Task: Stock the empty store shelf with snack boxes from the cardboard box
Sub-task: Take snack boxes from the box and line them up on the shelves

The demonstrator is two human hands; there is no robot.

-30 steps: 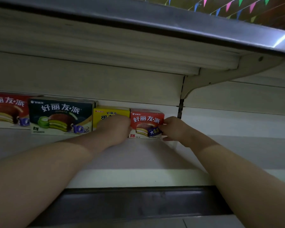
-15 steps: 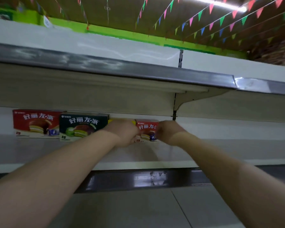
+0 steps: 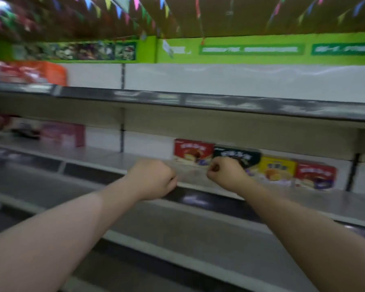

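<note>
Grey shelf (image 3: 135, 163) carries four snack boxes (image 3: 276, 170)

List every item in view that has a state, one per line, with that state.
left hand: fingers curled, holding nothing
right hand: fingers curled, holding nothing
large red box: upright on shelf, leftmost in row
dark green box: upright, partly hidden by right hand
yellow box: upright, between green and small red
small red box: upright, rightmost
shelf: mostly unstocked
</note>
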